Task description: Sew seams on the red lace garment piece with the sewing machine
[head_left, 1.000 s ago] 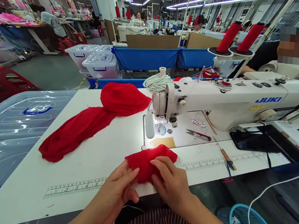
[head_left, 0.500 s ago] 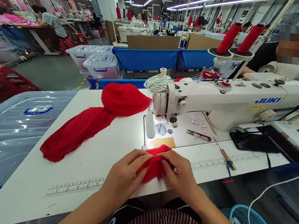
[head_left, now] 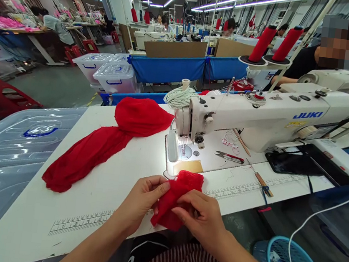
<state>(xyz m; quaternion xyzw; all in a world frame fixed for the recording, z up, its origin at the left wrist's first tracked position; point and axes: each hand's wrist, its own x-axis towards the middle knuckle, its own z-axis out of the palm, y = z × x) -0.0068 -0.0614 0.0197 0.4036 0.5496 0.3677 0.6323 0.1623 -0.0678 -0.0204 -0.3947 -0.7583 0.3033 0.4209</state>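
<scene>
I have the small red cloth (head_left: 171,198) just above the table's front edge, at the clock's centre. The left hand (head_left: 143,201) pinches its left edge between thumb and fingers; the right hand (head_left: 205,218) bends its fingers against the 3 o'clock side, though I can't tell whether they grip. At 12, near the cloth's far edge, sits the sewing machine (head_left: 258,115), which limits my forward reach. Snips (head_left: 230,157) lie at 2, the awl (head_left: 261,184) just short of 3. My widest room is white tabletop (head_left: 125,171) toward 10, before the long red fabric (head_left: 93,151).
</scene>
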